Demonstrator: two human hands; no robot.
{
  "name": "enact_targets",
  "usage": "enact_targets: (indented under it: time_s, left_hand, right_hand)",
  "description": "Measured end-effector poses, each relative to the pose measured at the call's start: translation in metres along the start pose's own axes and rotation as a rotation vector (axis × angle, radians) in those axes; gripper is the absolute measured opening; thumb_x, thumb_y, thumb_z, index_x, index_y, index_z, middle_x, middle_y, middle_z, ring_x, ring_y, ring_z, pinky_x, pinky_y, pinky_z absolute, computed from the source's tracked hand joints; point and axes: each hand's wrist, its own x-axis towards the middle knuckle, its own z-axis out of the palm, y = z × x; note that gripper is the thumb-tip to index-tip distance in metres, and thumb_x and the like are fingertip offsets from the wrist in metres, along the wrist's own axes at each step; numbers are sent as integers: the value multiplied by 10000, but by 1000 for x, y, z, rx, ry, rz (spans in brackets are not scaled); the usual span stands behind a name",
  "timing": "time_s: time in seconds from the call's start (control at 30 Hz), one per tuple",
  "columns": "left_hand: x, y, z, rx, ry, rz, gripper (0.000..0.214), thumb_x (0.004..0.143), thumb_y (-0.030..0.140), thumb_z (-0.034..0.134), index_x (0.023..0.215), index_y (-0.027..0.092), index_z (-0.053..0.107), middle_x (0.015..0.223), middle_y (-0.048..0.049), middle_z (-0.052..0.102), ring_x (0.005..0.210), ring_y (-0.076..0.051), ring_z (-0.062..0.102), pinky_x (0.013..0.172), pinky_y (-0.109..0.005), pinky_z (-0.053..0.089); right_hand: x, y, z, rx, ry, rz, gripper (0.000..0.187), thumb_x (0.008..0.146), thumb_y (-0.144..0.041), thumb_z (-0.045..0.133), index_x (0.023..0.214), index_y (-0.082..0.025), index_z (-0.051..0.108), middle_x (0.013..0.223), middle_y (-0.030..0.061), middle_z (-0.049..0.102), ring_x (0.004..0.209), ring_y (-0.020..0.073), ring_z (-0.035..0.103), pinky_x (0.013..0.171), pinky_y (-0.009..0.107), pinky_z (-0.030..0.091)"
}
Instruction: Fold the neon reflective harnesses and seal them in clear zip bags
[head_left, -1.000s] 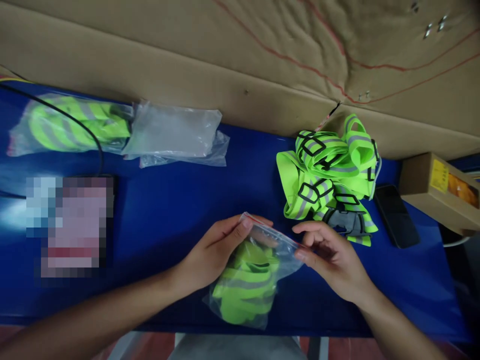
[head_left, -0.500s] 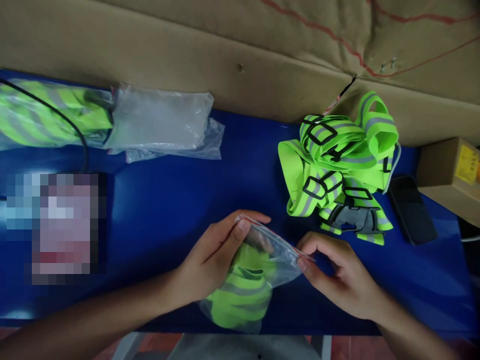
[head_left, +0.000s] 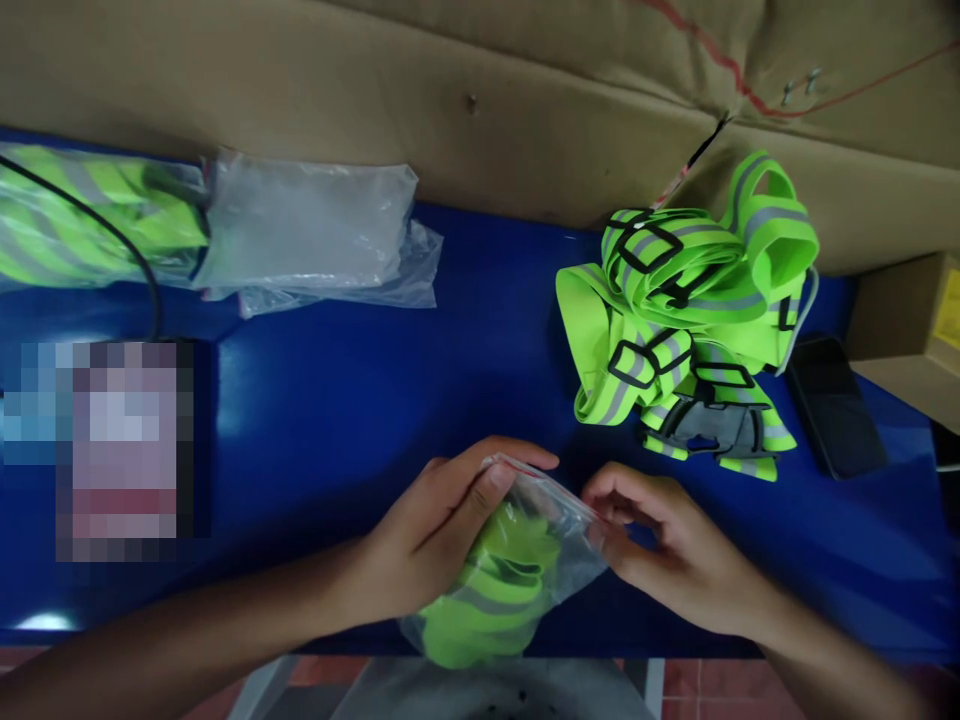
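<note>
At the near edge of the counter, the bag slants lengthwise, mouth toward the far right corner, left hand clamped on one mouth end, right hand, curled, pinching the other.

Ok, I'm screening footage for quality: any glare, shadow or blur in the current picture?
Head view: white glare on the blue table at its lower-left edge; head view: faint sheen on the flat clear bags; head view: dark shadow on the table beside the left hand; head view: right forearm soft near the bottom-right corner.
</note>
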Motion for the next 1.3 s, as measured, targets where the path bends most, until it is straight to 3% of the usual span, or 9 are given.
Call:
enact_targets:
  time_s: [0.3, 0.4, 0.53, 0.7, 0.8, 0.9, 1.07, 1.2, 1.3]
  left_hand:
    - [-1, -6, 0, -41, -8, 30, 385, 1117, 427, 350, 1246, 232, 656, 847, -9, 739, 577, -98, 573, 485, -219, 377]
    - [0, -5, 1, -21, -3, 71, 360, 1122, 389, 357, 1239, 236, 660, 774, 20, 707, 572, -84, 560, 518, -194, 411]
    - [0, 0, 1, 16, -4, 101, 339, 1123, 338, 358, 1235, 236, 661, 842, 30, 738, 625, -66, 605, 586, -166, 454]
    - [0, 6, 0, 74, -52, 104, 348, 1111, 306, 351, 1250, 208, 654, 834, 24, 742, 663, -78, 648, 622, -170, 483]
    - [0, 6, -1, 78, -110, 104, 335, 1080, 361, 446, 1327, 200, 604, 843, 15, 756, 628, -90, 643, 568, -177, 474]
    - [0, 4, -1, 76, -154, 119, 424, 1033, 406, 554, 1396, 187, 547, 909, -18, 781, 650, -109, 671, 563, -185, 488]
    - [-2, 4, -1, 102, -206, 146, 463, 1028, 371, 539, 1453, 190, 507, 976, -46, 788, 747, -142, 717, 672, -227, 560]
    - [-3, 5, -4, 139, -231, 179, 686, 881, 432, 727, 1492, 223, 494, 1174, -80, 756, 1000, -225, 725, 885, -328, 595]
    - [-4, 3, -4, 133, -279, 157, 842, 821, 427, 778, 1557, 225, 423, 1205, -83, 745, 1031, -243, 721, 915, -349, 592]
  right_hand:
    - [-3, 0, -4, -106, 61, -83, 113, 972, -240, 657, 879, -219, 596, 748, -42, 583, 645, 87, 520, 586, 212, 426]
    - [-6, 1, -3, -168, 80, -125, 105, 967, -187, 635, 888, -224, 577, 762, -46, 577, 655, 83, 513, 597, 203, 421]
    - [-7, 2, 2, -233, 78, -153, 106, 947, -142, 616, 964, -239, 578, 810, -45, 594, 705, 90, 543, 652, 208, 446]
    - [-6, 7, 7, -239, 105, -194, 148, 920, -116, 619, 934, -245, 547, 773, -57, 558, 660, 89, 508, 605, 215, 410]
    - [-6, 9, 6, -252, 123, -226, 164, 894, -96, 618, 925, -240, 546, 770, -53, 555, 645, 90, 494, 589, 226, 390]
    - [-7, 7, 6, -266, 125, -244, 160, 882, -88, 603, 908, -233, 541, 767, -46, 554, 647, 95, 498, 585, 233, 388]
    - [-4, 4, 9, -281, 141, -229, 175, 855, -88, 604, 923, -239, 547, 765, -52, 564, 642, 90, 513, 581, 216, 410]
    - [-5, 2, 10, -233, 131, -240, 176, 845, -84, 589, 898, -241, 529, 730, -63, 536, 610, 83, 482, 554, 204, 396]
    - [-6, 1, 11, -219, 119, -240, 161, 852, -93, 571, 896, -240, 523, 723, -64, 531, 610, 83, 488, 560, 198, 406]
